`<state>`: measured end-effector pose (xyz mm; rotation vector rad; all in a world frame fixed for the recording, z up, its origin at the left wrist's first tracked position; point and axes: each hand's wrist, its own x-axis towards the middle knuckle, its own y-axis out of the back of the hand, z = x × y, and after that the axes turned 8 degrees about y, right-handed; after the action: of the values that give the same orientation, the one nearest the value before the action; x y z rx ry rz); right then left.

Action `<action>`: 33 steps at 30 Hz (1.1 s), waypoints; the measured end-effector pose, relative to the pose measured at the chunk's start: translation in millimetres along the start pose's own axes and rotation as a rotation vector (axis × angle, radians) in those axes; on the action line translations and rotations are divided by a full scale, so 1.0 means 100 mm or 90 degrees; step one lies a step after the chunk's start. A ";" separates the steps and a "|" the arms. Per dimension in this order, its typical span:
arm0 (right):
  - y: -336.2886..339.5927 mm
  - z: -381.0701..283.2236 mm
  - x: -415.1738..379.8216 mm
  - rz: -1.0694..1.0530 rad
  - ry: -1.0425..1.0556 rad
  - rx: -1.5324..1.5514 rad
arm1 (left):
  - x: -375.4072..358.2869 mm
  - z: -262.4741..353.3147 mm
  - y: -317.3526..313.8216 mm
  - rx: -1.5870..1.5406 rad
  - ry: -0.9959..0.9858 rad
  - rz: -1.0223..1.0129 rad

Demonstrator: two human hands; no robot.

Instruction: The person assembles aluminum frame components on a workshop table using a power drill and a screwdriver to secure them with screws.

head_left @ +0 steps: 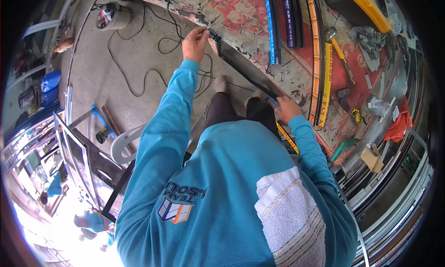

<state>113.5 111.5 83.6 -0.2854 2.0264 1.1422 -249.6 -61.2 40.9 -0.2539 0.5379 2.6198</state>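
A long dark profile bar (248, 78) runs slantwise in front of me, beside the edge of the worktable. My left hand (194, 44) is at its far end, thumb and fingers pinched together next to a small black end piece (214, 37). Whatever the pinch holds is too small to make out. My right hand (288, 109) is closed round the near end of the bar, where a bit of blue shows. A yellow strip with dark print (287, 138) hangs below that hand.
On the worktable's worn red flowered cover (241, 7) lie printed profiles (316, 58), a hammer (343, 58), a grey rag (368, 47), a tape measure (356, 115) and a yellow-black case (364, 7). A black cable (139, 93) loops across the floor near a bucket (113, 18). A white chair (123, 146) stands left.
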 end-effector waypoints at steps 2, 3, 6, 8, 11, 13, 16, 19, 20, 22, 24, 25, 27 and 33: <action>-0.02 0.06 -0.06 0.032 0.046 0.033 | 0.03 0.06 -0.05 0.123 -0.074 0.033; -0.03 0.09 -0.09 0.060 0.091 0.059 | 0.04 0.08 -0.06 0.131 -0.079 0.031; -0.03 0.12 -0.23 0.159 0.168 0.087 | 0.05 0.12 -0.05 0.175 -0.082 0.026; -0.02 0.12 -0.33 0.182 0.160 0.072 | 0.01 0.21 -0.02 0.198 -0.089 -0.004; -0.10 0.18 -0.39 0.215 0.153 0.042 | -0.02 0.26 0.01 0.231 -0.071 -0.043; -0.19 0.23 -0.39 0.230 0.156 0.045 | 0.02 0.24 0.01 0.285 -0.072 -0.040; -0.22 0.29 -0.39 0.246 0.172 0.050 | 0.09 0.13 0.02 0.330 -0.080 -0.044; -0.22 0.32 -0.38 0.256 0.182 0.062 | 0.08 0.17 -0.02 0.384 -0.112 -0.022; -0.23 0.32 -0.39 0.256 0.184 0.064 | 0.09 0.17 -0.02 0.392 -0.132 -0.028; -0.22 0.32 -0.38 0.258 0.186 0.068 | 0.08 0.19 -0.01 0.401 -0.154 -0.036; -0.19 0.31 -0.38 0.251 0.187 0.075 | 0.07 0.23 -0.01 0.448 -0.166 -0.051; -0.19 0.31 -0.38 0.254 0.186 0.076 | 0.06 0.23 -0.01 0.448 -0.170 -0.052; -0.21 0.31 -0.36 0.265 0.184 0.085 | 0.02 0.22 -0.03 0.453 -0.175 -0.040; 0.05 -0.03 -0.24 0.293 0.227 0.192 | 0.02 -0.03 -0.06 0.375 -0.155 -0.037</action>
<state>125.6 108.0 105.2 0.1509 2.6367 1.0822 -248.5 -57.1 35.3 0.2297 1.1479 2.2666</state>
